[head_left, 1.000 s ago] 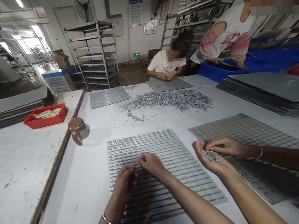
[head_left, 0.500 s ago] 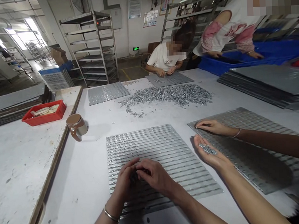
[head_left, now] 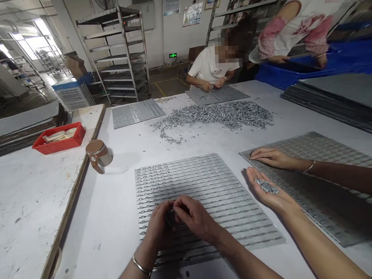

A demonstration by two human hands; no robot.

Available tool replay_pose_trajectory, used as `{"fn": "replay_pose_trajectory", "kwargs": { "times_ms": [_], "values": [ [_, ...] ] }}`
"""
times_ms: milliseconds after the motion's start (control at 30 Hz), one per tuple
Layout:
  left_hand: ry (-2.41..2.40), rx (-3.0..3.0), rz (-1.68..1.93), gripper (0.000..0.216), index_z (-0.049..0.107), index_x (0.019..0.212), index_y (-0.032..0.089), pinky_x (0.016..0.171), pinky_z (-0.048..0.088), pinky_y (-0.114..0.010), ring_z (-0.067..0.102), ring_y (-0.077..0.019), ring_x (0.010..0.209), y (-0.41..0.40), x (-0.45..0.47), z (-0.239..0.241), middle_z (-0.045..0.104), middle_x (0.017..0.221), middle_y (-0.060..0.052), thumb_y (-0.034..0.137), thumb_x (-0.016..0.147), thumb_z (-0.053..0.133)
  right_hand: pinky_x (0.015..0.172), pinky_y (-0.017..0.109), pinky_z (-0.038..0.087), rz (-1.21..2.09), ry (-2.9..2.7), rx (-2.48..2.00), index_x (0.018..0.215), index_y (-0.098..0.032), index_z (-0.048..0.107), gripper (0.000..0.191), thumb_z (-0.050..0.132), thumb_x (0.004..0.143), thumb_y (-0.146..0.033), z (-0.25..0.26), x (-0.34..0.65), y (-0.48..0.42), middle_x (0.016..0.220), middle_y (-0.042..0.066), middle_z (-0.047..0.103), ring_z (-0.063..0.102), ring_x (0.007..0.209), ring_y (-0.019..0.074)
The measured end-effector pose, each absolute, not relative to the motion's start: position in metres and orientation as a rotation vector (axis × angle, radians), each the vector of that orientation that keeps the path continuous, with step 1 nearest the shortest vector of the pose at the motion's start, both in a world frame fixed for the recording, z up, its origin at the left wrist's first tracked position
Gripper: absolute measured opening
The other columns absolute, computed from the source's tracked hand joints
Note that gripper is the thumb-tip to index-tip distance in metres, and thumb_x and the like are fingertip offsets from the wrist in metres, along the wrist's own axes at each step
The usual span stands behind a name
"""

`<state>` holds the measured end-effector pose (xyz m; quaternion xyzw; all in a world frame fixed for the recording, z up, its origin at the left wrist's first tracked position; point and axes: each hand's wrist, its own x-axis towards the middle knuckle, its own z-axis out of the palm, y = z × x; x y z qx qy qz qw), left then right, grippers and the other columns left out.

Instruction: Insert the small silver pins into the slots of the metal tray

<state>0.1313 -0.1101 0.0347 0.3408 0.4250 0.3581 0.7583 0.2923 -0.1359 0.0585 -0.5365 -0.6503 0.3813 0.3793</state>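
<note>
A grey metal plate [head_left: 219, 191] with rows of wavy ridges lies flat on the white table before me. Above its near left part, my left hand [head_left: 160, 225] is cupped with fingers curled around a clump of small dark metal pieces [head_left: 170, 217]. Thumb and forefinger of my right hand [head_left: 195, 219] are pinched together right at that clump; what sits between the tips is too small to make out. Beyond the plate spreads a heap of small shiny metal pieces [head_left: 222, 115].
At right, a co-worker's open palm [head_left: 277, 195] holds similar pieces beside another ridged plate [head_left: 315, 146]. A brown-lidded mug [head_left: 104, 155] and red tray [head_left: 79, 138] stand left. Two people work across the table, near a blue bin [head_left: 269, 75] and stacked sheets [head_left: 335, 94].
The view has shifted slightly, so most things appear a little further right. My hands stay together over the plate, and my right fingertips have moved slightly within the left palm.
</note>
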Motion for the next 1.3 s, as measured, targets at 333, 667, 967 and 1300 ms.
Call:
{"fn": "replay_pose_trajectory", "kwargs": {
  "times_ms": [333,667,967,1300],
  "values": [
    [0.929,0.786,0.739,0.036,0.060,0.078,0.017,0.042,0.030,-0.019,0.044,-0.0073,0.045,-0.110,0.137,0.034,0.057,0.058,0.003,0.049,0.076,0.076,0.067,0.028,0.046,0.973,-1.537,-1.501,0.083,-0.020,0.064,0.021,0.055,0.090,-0.037,0.045,0.309,-0.131,0.077,0.002,0.068,0.061,0.072,0.0174],
    [0.919,0.593,0.916,0.042,0.064,0.102,0.017,0.036,0.025,-0.017,0.048,-0.0081,0.047,-0.096,0.125,0.035,0.062,0.071,0.002,0.044,0.074,0.078,0.063,0.025,0.038,0.785,-1.622,-1.877,0.071,-0.019,0.067,0.017,0.057,0.085,-0.022,0.021,0.308,-0.083,0.069,0.001,0.069,0.061,0.067,0.0165],
    [0.926,0.515,0.916,0.048,0.062,0.086,0.017,0.039,0.023,-0.015,0.042,-0.0043,0.045,-0.095,0.125,0.032,0.058,0.062,0.005,0.048,0.063,0.091,0.068,0.027,0.039,0.732,-1.695,-2.027,0.074,-0.019,0.067,0.016,0.060,0.088,-0.018,0.019,0.300,-0.083,0.079,0.004,0.073,0.065,0.076,0.0188],
    [0.905,0.505,0.836,0.044,0.069,0.087,0.016,0.040,0.026,-0.016,0.047,-0.0060,0.050,-0.099,0.132,0.032,0.066,0.071,0.000,0.035,0.056,0.094,0.068,0.026,0.047,0.912,-1.552,-1.479,0.091,-0.020,0.068,0.018,0.057,0.094,-0.033,0.044,0.302,-0.122,0.081,0.002,0.072,0.066,0.074,0.0168]
  ]
}}
